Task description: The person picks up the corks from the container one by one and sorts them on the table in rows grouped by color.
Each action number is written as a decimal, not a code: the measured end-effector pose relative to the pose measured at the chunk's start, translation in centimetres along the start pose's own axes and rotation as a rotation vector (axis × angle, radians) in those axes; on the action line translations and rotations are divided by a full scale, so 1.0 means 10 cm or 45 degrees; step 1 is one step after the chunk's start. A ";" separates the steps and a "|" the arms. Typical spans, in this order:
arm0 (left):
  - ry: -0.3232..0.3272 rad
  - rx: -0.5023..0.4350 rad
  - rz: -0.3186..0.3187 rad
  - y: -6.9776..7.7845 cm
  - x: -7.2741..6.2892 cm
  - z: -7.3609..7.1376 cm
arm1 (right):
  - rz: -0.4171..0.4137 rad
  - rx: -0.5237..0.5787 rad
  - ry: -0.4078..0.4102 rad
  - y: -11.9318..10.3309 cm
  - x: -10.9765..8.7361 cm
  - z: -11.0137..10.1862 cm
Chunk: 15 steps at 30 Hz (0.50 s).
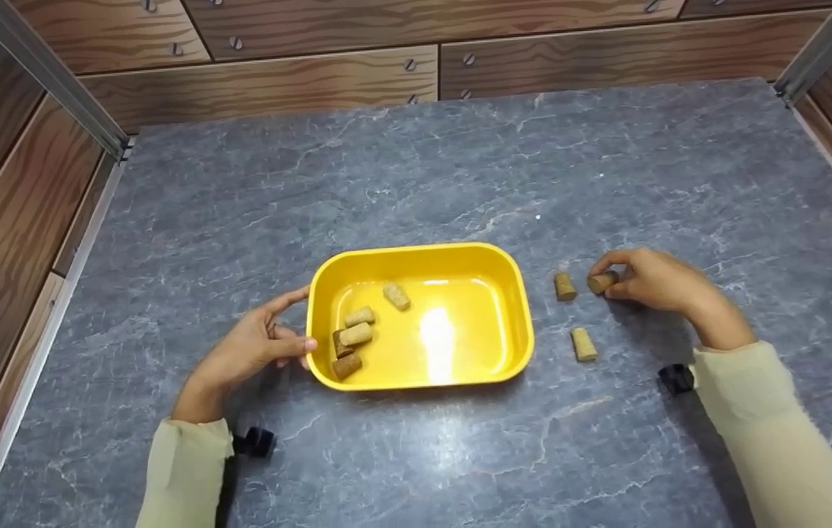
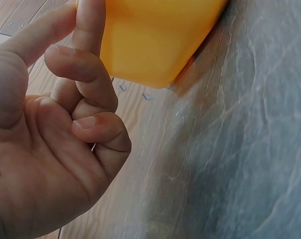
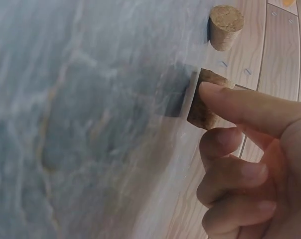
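Observation:
A yellow plastic tub (image 1: 416, 253) stands on the table, with several corks (image 1: 356, 334) inside, mostly towards its left end. My left hand (image 1: 251, 345) grips the tub's left wall, thumb over the rim; in the left wrist view the other fingers curl beside the tub (image 2: 145, 45). To the right of the tub, my right hand (image 1: 654, 282) pinches a brown cork (image 1: 602, 282) between thumb and forefinger, at the table surface. The right wrist view shows this cork (image 3: 206, 99) close up. Two loose corks lie nearby, a brown one (image 1: 564, 286) and a paler one (image 1: 583, 345).
The grey marbled table (image 1: 401, 176) is bounded at the back and sides by wood-patterned panels (image 1: 262, 81). Metal posts (image 1: 49, 77) rise at the back corners. A black wrist device (image 1: 254, 442) sits at the left cuff, another (image 1: 676, 378) at the right.

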<state>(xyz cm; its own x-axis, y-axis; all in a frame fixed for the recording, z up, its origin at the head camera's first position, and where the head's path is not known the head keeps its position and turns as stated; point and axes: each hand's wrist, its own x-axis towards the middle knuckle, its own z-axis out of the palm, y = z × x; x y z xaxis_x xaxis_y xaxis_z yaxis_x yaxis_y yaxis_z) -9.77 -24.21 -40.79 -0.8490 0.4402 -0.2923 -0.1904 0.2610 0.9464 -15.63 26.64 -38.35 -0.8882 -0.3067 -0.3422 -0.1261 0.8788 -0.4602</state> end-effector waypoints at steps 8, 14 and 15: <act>-0.002 0.011 0.001 0.01 0.00 0.00 | 0.034 -0.061 -0.026 -0.03 0.00 0.03; 0.007 -0.016 -0.008 0.01 0.00 -0.01 | 0.002 -0.067 -0.002 -0.07 -0.01 0.04; 0.005 -0.020 -0.011 0.01 0.00 -0.01 | -0.009 -0.068 0.002 -0.07 -0.01 0.05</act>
<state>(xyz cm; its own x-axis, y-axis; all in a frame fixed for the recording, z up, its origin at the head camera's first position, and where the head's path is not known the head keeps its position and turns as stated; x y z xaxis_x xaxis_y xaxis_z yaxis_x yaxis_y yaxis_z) -9.84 -24.22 -40.72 -0.8494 0.4344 -0.2997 -0.2051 0.2515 0.9459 -15.26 25.88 -38.38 -0.8879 -0.3125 -0.3376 -0.1557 0.8947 -0.4186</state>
